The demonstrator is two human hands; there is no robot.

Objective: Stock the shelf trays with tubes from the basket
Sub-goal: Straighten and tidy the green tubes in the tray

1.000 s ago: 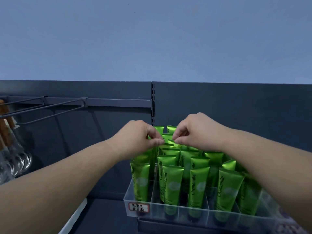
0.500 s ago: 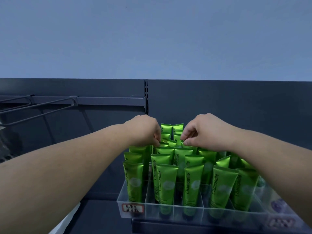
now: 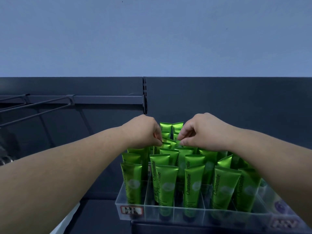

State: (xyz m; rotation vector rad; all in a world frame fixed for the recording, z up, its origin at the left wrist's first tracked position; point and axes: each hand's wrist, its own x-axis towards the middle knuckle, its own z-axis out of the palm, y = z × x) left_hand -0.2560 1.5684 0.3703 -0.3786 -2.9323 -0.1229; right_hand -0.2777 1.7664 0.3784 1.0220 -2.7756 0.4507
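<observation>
A clear plastic shelf tray (image 3: 168,211) with dividers holds several upright green "Chamomile" tubes (image 3: 166,181). Both my hands reach over the rows to the tubes near the back. My left hand (image 3: 143,130) pinches the crimped top of a green tube (image 3: 166,146) with thumb and fingers. My right hand (image 3: 200,130) pinches the top of a neighbouring tube (image 3: 176,141) just to the right. The two hands are a small gap apart. The basket is out of view.
A dark back panel (image 3: 228,102) rises behind the tray, with a slotted upright (image 3: 144,95). A dark rail with wire hooks (image 3: 42,105) juts out at the left. A red-framed price label (image 3: 131,212) sits on the tray's front.
The view has shifted slightly, so the tray sits a little further left. Both hands stay pinching tube tops at the back rows, now a bit further apart.
</observation>
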